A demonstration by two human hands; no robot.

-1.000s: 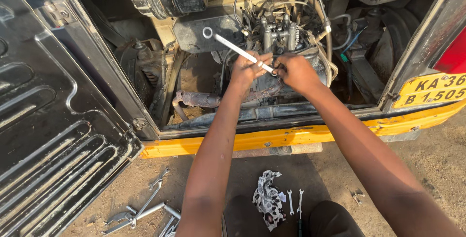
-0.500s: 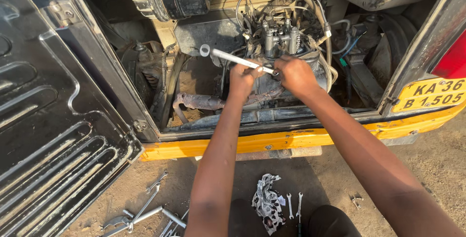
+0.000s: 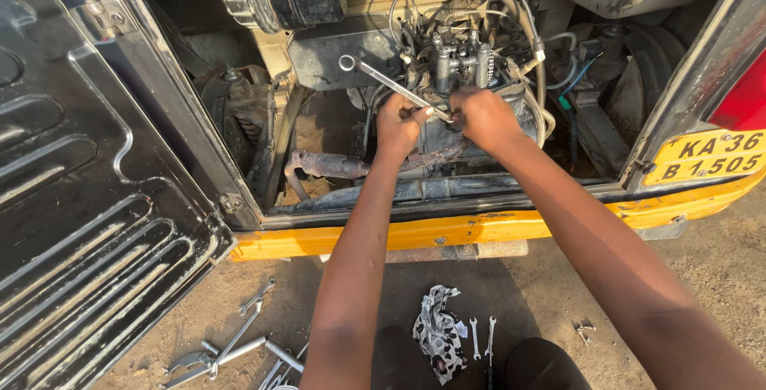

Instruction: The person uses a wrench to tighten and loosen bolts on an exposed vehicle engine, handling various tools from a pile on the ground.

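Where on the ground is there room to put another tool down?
Bare dirt lies between the tool pile at lower left and the patterned rag, and again right of the two small spanners, under the yellow bumper. Up in the engine bay, hoses and wires crowd both hands.

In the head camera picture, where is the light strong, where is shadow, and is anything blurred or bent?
Head view: hard sunlight glares on the open metal door and the wrench; the engine bay behind both hands lies in deep shadow; the person's own shadow darkens the ground around the patterned rag; the picture is sharp, though the wide lens bends the door edges.
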